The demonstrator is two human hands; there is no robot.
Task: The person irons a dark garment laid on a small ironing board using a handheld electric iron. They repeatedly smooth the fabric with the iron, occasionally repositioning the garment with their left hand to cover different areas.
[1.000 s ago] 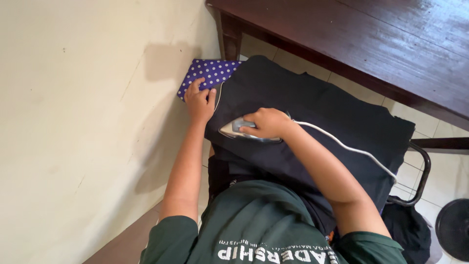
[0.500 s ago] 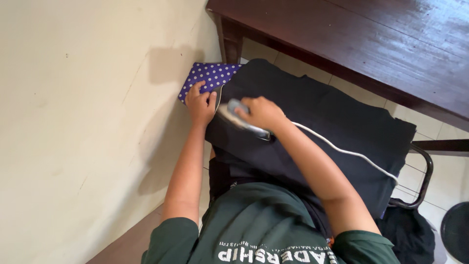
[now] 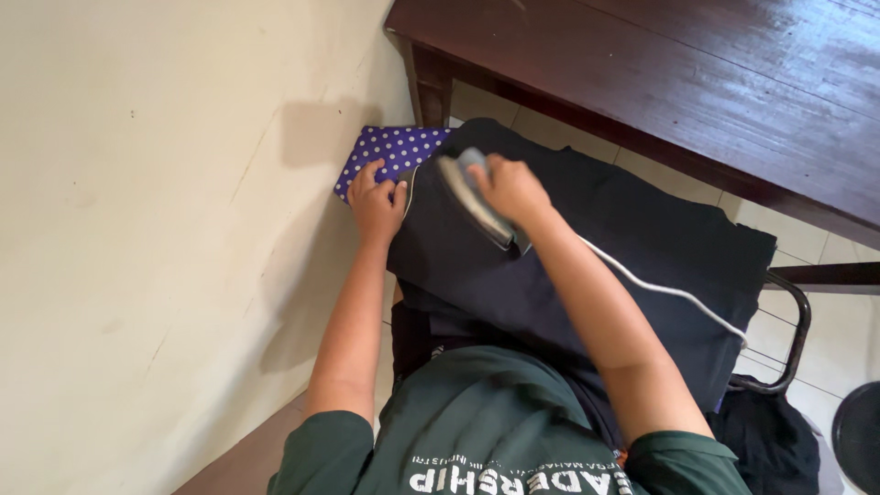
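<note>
Right hand: the right hand (image 3: 509,188) is curled shut around the handle of a small electric iron (image 3: 477,200), just above the middle of the frame; the fingers wrap over the top so the handle itself is hidden.
Iron: its pale soleplate edge shows, tilted, with the tip pointing toward the upper left; it rests on the dark garment (image 3: 587,266).
Left hand: the left hand (image 3: 378,202) lies flat and loosely spread, fingers only slightly bent, holding nothing; it presses down where the garment's left edge meets the purple dotted cloth (image 3: 390,151) (fingertips on the purple, palm on the dark fabric).
Dark garment: spread across the centre of the frame, from beside the wall to the right, over a padded surface with a metal frame (image 3: 796,339) showing at lower right.
Cord: a white cord (image 3: 669,291) runs from the iron's back end along the right forearm toward the right edge of the garment.
Surroundings: a dark wooden table (image 3: 697,82) fills the upper right; a cream wall (image 3: 156,229) fills the left half.
</note>
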